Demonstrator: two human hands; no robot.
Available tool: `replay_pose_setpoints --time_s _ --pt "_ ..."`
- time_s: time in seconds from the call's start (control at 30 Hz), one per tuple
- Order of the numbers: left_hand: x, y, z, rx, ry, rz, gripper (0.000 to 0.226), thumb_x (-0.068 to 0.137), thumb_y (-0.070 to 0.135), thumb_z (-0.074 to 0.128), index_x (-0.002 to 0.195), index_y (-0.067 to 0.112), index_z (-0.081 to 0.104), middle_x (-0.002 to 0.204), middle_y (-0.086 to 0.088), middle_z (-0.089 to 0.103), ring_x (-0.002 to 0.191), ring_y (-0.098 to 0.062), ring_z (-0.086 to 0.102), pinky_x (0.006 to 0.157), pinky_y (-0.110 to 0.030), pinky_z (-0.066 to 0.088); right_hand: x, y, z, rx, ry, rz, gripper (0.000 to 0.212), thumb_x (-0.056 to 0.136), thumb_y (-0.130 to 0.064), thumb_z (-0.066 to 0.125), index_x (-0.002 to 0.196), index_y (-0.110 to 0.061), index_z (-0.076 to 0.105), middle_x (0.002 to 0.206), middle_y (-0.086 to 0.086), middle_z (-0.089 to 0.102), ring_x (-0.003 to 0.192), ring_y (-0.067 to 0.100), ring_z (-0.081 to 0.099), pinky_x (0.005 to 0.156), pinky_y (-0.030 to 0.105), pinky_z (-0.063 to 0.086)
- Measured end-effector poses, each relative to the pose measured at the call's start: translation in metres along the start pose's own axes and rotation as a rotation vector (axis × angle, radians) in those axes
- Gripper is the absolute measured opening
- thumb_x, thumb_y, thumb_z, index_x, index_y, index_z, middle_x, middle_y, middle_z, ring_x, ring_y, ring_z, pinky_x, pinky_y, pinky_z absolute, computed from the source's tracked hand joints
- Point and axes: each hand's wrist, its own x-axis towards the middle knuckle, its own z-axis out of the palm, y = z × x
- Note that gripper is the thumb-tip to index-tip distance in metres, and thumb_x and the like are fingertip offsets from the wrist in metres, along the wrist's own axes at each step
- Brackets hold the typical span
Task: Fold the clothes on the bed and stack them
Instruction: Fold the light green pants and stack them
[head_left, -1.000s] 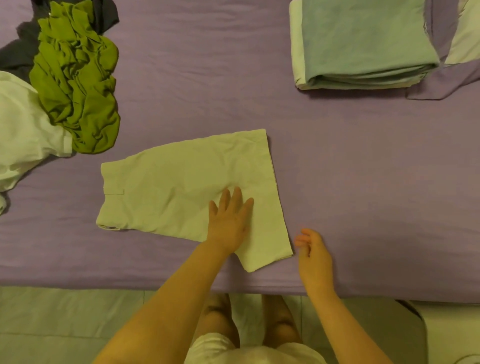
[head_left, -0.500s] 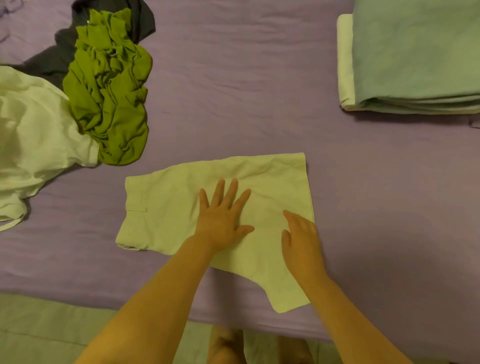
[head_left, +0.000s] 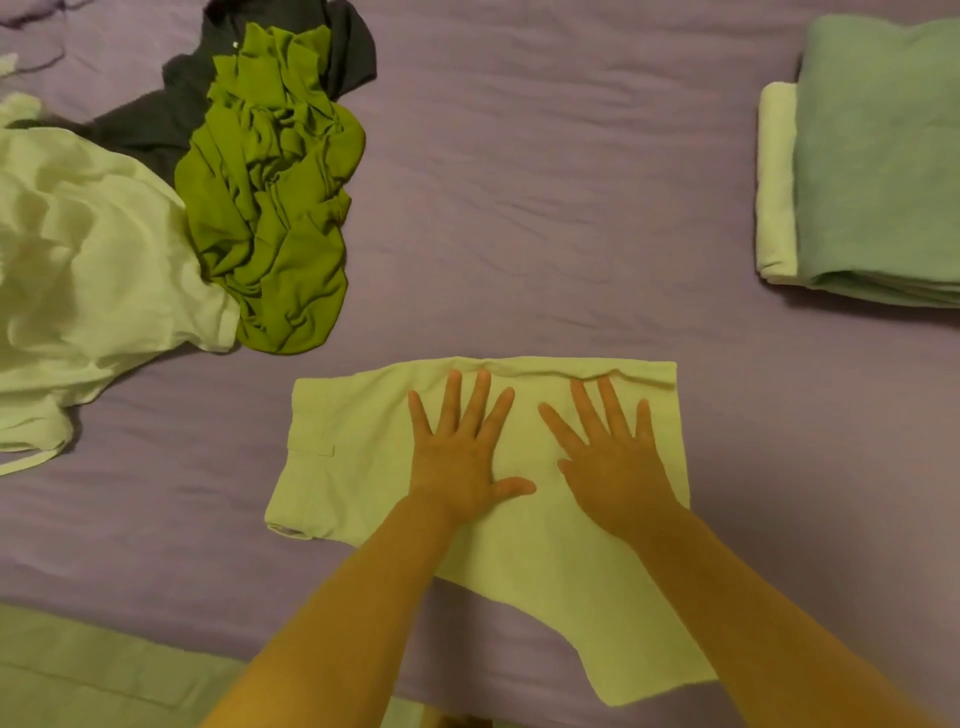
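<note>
Pale yellow-green shorts (head_left: 358, 467) lie folded in half on the purple bed sheet (head_left: 545, 234), near its front edge. My left hand (head_left: 462, 452) presses flat on the middle of the shorts with fingers spread. My right hand (head_left: 608, 452) lies flat beside it, nearer the right edge of the shorts. A stack of folded clothes (head_left: 872, 171) with a grey-green piece on top sits at the far right. Unfolded clothes lie at the left: a crumpled olive-green garment (head_left: 275, 208), a dark garment (head_left: 150, 119) under it, and a white garment (head_left: 88, 270).
The bed's front edge runs along the bottom left, with light floor (head_left: 78, 670) below it. Bare purple sheet stretches between the shorts and the folded stack.
My right hand has come off the bed edge onto the shorts and now lies flat beside the left hand. Both hands have slid up the fabric. The view has shifted left and closer.
</note>
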Motion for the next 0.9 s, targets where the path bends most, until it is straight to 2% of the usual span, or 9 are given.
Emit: replay_pose_setpoints --time_s 0.07,0.17,0.3,0.43,0.5,0.57,0.7,0.8,0.9 --pt "-0.001 -0.006 0.004 -0.024 0.060 0.039 0.097 0.075 0.088 0.009 0.152 0.028 0.007 0.160 -0.007 0.004 0.146 -0.035 -0.001 0.107 -0.069 0.004 0.007 -0.001 -0.002 0.018 0.014 -0.021 0.071 0.090 -0.045 0.047 0.150 -0.032 0.011 0.157 0.016 0.014 0.143 0.038 0.012 0.107 0.067 0.022" --pt "-0.005 -0.023 -0.003 -0.027 0.091 0.085 0.079 0.087 0.076 0.011 0.151 0.030 0.016 0.160 -0.007 0.011 0.146 -0.034 0.003 0.107 -0.068 0.010 0.015 -0.013 -0.012 0.089 -0.131 0.080 0.074 0.092 -0.059 0.033 0.146 -0.040 -0.015 0.156 0.008 -0.023 0.142 0.033 -0.022 0.111 0.061 -0.002" --pt "-0.016 -0.061 -0.006 -0.031 0.102 -0.016 0.071 0.091 0.069 0.019 0.150 0.031 0.020 0.159 -0.010 0.016 0.145 -0.037 0.009 0.108 -0.066 0.010 0.020 -0.032 -0.011 0.049 -0.161 0.125 0.088 0.070 -0.086 -0.001 0.138 -0.037 -0.030 0.154 0.004 -0.029 0.141 0.036 -0.024 0.109 0.066 -0.001" --pt "-0.029 -0.090 -0.010 -0.074 0.039 -0.192 0.076 0.087 0.075 0.017 0.150 0.033 0.015 0.159 -0.009 0.014 0.145 -0.038 0.008 0.110 -0.065 0.006 0.024 -0.052 -0.015 0.037 -0.123 0.224 0.088 0.078 -0.080 0.011 0.148 -0.033 -0.013 0.157 0.009 -0.020 0.142 0.040 -0.018 0.109 0.069 0.007" --pt "-0.036 -0.099 -0.012 -0.179 0.041 -0.305 0.080 0.083 0.078 0.013 0.150 0.035 0.005 0.160 -0.008 0.003 0.146 -0.038 -0.001 0.111 -0.063 0.004 0.021 -0.083 -0.019 0.072 -0.042 0.176 0.083 0.083 -0.076 0.012 0.151 -0.029 0.013 0.158 0.015 0.008 0.143 0.043 0.006 0.102 0.072 0.017" --pt "-0.045 -0.105 -0.011 -0.286 0.040 -0.409 0.085 0.079 0.080 0.014 0.149 0.036 -0.005 0.160 -0.007 -0.008 0.146 -0.036 -0.007 0.113 -0.060 0.007 0.023 -0.116 -0.014 0.083 -0.071 0.067 0.080 0.084 -0.074 0.011 0.147 -0.027 0.028 0.153 0.016 0.027 0.139 0.044 0.023 0.096 0.073 0.025" --pt "-0.056 -0.116 -0.015 -0.592 0.045 -0.684 0.103 0.081 0.067 0.053 0.152 0.022 -0.006 0.159 -0.014 0.004 0.144 -0.035 0.011 0.112 -0.049 0.024 0.042 -0.144 -0.004 0.086 -0.146 0.055 0.082 0.081 -0.076 0.005 0.144 -0.029 0.030 0.150 0.016 0.034 0.135 0.044 0.028 0.086 0.076 0.031" --pt "-0.055 -0.117 -0.024 -0.580 0.047 -0.666 0.099 0.084 0.058 0.058 0.152 0.018 -0.002 0.154 -0.012 0.020 0.134 -0.033 0.027 0.104 -0.041 0.032 0.046 -0.145 -0.006 0.045 -0.130 0.057 0.087 0.079 -0.078 -0.003 0.147 -0.030 0.024 0.151 0.017 0.031 0.136 0.045 0.027 0.087 0.076 0.031" --pt "-0.057 -0.117 -0.029 -0.741 0.104 -0.667 0.098 0.083 0.056 0.061 0.152 0.019 0.002 0.150 -0.010 0.029 0.130 -0.033 0.037 0.100 -0.043 0.037 0.044 -0.157 -0.016 0.042 -0.095 0.030 0.089 0.077 -0.077 -0.012 0.150 -0.033 0.011 0.157 0.015 0.014 0.142 0.043 0.014 0.097 0.071 0.026"
